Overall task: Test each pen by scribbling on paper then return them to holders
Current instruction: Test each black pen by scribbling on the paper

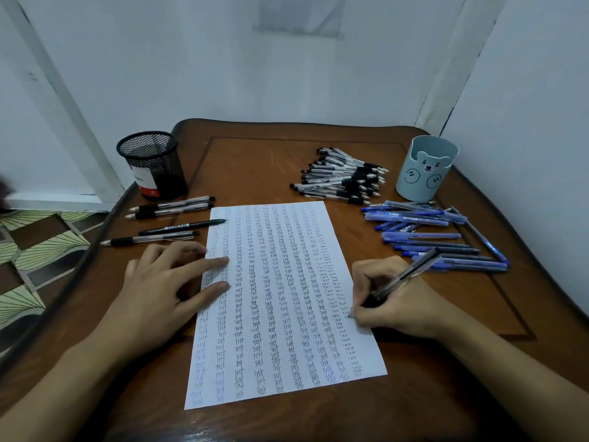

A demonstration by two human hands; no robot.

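Observation:
A white sheet of paper (280, 301) covered in columns of the word "test" lies in the middle of the wooden table (255, 164). My right hand (395, 301) grips a black pen (404, 277) with its tip on the paper's right edge. My left hand (165, 288) lies flat, its fingers pressing on the paper's left edge. A black mesh holder (153, 164) stands at the back left, a light blue bear holder (425, 167) at the back right. Several black pens (172, 218) lie left of the paper.
A heap of black pens (344, 177) lies behind the paper, next to the bear holder. Several blue pens (436, 234) lie in a pile at the right. White walls close in behind and on the right. Patterned floor (38, 250) shows at the left.

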